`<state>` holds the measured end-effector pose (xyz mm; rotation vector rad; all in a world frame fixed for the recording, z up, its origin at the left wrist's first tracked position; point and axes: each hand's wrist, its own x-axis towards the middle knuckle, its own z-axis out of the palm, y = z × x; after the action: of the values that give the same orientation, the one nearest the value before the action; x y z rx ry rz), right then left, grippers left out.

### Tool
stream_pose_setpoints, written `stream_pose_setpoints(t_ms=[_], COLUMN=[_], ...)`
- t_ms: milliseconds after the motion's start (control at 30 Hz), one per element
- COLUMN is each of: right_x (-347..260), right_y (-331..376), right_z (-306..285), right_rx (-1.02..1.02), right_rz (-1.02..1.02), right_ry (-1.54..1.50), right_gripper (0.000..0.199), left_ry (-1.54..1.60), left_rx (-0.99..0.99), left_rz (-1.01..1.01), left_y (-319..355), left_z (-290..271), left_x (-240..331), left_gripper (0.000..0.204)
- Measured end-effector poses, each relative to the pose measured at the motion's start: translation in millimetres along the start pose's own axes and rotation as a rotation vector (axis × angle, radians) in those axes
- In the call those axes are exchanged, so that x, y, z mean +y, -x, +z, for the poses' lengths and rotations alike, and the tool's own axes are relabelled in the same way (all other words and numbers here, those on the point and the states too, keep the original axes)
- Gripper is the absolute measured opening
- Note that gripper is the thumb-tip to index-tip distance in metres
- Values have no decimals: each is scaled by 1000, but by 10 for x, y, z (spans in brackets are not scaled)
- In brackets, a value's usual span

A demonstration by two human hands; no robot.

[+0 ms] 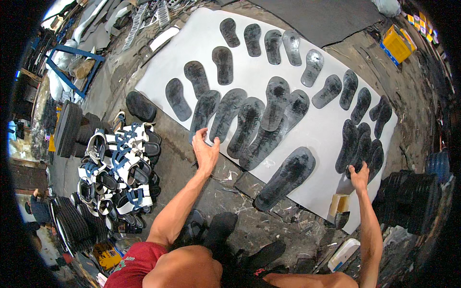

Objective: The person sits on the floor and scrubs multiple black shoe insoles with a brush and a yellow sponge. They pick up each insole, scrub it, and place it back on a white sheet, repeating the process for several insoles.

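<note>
Many black shoe soles lie spread over a white sheet [322, 126] on the floor in front of me. My left hand [205, 150] reaches over the sheet's near edge, fingers apart, at the lower end of a large black sole [205, 111]. Several other large soles overlap beside it, one [276, 103] resting across the others. At the sheet's right side, my right hand [359, 176] has thumb and fingers closed at the near end of a smaller black sole [361, 146] in an overlapping group. A single long sole [287, 177] lies nearest me.
Heaped white and dark sandals [120, 168] stand left, beside thick black stacked soles [69, 128]. Dark stacked pieces [408, 201] sit right of the sheet. A tan block [339, 205] rests near its corner. Farther off are a blue frame [72, 72] and a yellow crate [397, 44].
</note>
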<state>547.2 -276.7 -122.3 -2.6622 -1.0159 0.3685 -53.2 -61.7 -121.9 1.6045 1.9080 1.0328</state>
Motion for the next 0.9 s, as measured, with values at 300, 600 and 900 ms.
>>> stream_pose_setpoints(t_ms=[300,600,900], right_x=[-664,-1113,-1602], right_y=[456,851,1250], right_z=[-451,-840,-723], right_rx=[-38,-196,-666], right_rz=[-428,-387,-337], right_ry=[-61,-130,-280], right_gripper=[64,58,48], left_ry=[-245,-334,594], left_rx=[-127,-235,-549], left_rz=[182,33,-769], left_y=[32,-484,-368], left_z=[205,119,-633], left_x=[-53,-108,365], left_gripper=[90,82,60])
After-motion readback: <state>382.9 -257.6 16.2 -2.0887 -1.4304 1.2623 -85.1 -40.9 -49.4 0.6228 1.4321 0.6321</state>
